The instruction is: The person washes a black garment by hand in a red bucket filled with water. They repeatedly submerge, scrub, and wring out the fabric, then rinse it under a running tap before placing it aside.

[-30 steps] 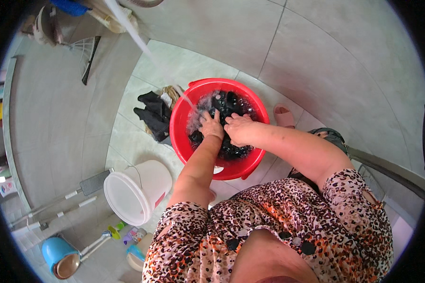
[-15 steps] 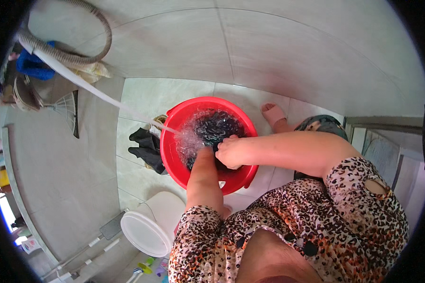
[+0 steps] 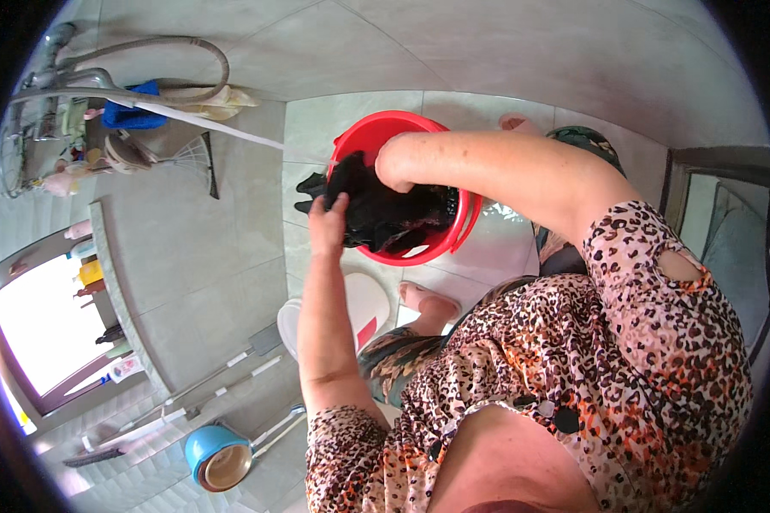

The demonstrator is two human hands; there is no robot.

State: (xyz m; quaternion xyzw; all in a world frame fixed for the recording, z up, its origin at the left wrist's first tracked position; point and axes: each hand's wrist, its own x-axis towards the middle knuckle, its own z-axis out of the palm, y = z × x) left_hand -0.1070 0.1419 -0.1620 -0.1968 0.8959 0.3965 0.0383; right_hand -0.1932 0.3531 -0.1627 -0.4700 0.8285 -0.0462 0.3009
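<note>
A soaked black garment (image 3: 385, 209) is bunched over a red basin (image 3: 375, 137), part of it spread up to the basin's left rim. My left hand (image 3: 327, 221) grips its left edge, thumb on top. Toward the far side of the basin, my right hand (image 3: 394, 164) is closed on the cloth, its fingertips mostly hidden. A stream of water (image 3: 222, 128) runs from the upper left and meets the basin's far left rim. Just beyond that rim, another dark cloth (image 3: 311, 184) lies on the floor.
A white bucket (image 3: 366, 301) stands near my left arm, close to my foot. A grey hose (image 3: 218, 64) and metal pipes fill the upper left. Along the left wall are a blue basket (image 3: 134, 111) and a wire rack (image 3: 198, 162). A blue pot (image 3: 210, 449) sits lower left.
Both hands have come up out of the water, lifting the black garment, and the left has shifted toward the left rim. The view has tilted, so the basin sits higher in the picture.
</note>
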